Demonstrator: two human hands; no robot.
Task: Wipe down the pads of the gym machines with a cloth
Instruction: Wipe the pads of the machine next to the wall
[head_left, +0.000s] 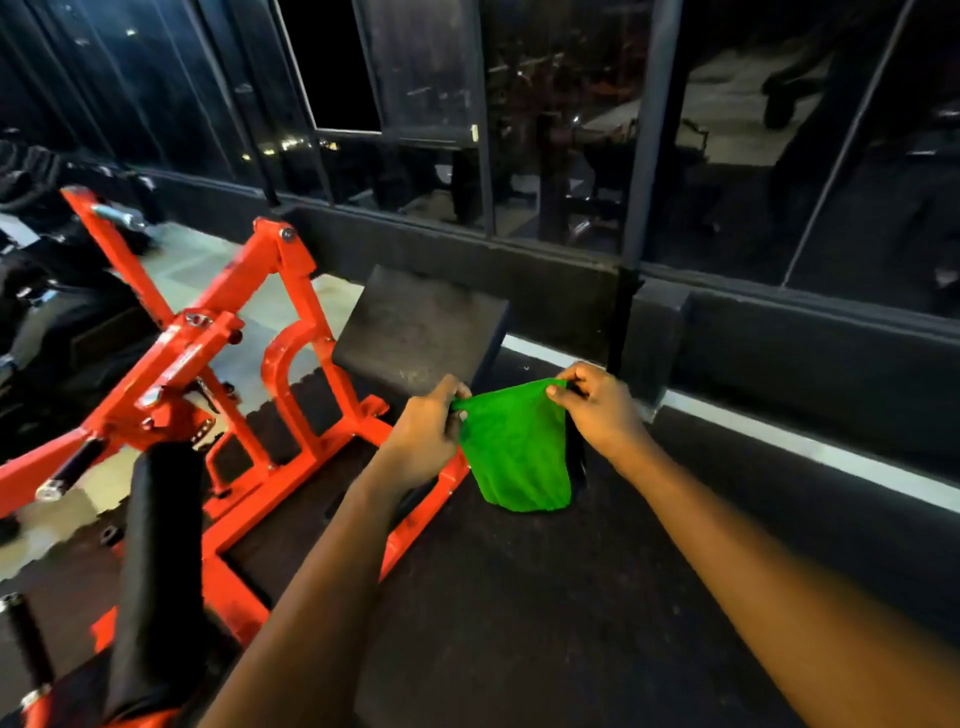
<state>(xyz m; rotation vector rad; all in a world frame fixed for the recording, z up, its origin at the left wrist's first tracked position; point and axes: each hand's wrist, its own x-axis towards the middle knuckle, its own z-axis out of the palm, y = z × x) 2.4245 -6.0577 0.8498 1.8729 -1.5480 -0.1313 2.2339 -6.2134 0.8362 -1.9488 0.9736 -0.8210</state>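
Head view: the person stands over a red machine frame (234, 322) and looks down at a flat black pad (421, 332), tilted and dusty, which serves as the landmark here. Just in front of the pad's near right corner, both hands hold up a green cloth (514, 447). The left hand (426, 431) pinches the cloth's upper left edge close to the pad's near edge. The right hand (597, 410), further right of the pad, pinches the upper right corner between thumb and fingers. The cloth hangs stretched between them in the air, touching neither the pad nor the dark floor (519, 597) below. A dark strip shows behind the cloth on its right side; whether it is a second layer or something else cannot be told.

Left of the pad and nearer the camera, a long black roller pad (161, 561) stands on the same frame. Beyond the pad runs a low dark wall with windows (561, 130) above it.

The step in hand looks like spreading or refolding the cloth before wiping; no pad is being wiped yet. The next move likely calls for gathering the cloth into one hand, laying it flat on the tilted pad and sweeping across its dusty face with steady pressure. The roller pad would probably come after that.
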